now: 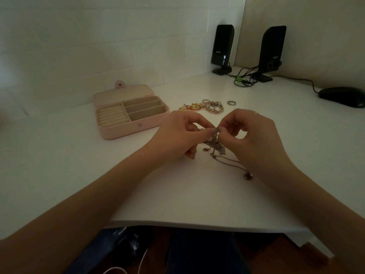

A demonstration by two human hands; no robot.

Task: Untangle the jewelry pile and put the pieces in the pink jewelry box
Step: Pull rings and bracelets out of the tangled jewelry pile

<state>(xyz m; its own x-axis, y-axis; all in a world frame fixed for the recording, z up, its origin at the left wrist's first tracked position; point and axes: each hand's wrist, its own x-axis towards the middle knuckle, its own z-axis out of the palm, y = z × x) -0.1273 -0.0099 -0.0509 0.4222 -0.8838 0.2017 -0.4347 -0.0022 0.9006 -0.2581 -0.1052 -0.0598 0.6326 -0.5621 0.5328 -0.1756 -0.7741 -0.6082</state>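
A: Both hands are working over the white desk (79, 165). The left hand (177, 135) and the right hand (250, 135) are meeting fingertip to fingertip, each pinching the same tangle of silver chains (214, 143).

B: So the top of that tangle is being lifted just off the desk, with the rest trailing down and lying on the surface under the right hand. One strand is running out toward a small pendant (248, 176), which is sitting on the desk by the right wrist.

A: And the box (126, 127) is lying open to the left of the hands, well apart from them. Its lid is resting flat behind it, ring rolls are showing on its left side and long compartments on its right. Nothing can be made out inside it.

B: Behind the hands more jewelry is waiting: a beaded bracelet (214, 108), beside it a gold and red piece (190, 107), and a single ring (231, 103) lying apart to the right.

A: At the back two speakers (223, 46) are standing against the wall, cables are trailing between them, and a mouse (341, 95) is sitting at the far right.
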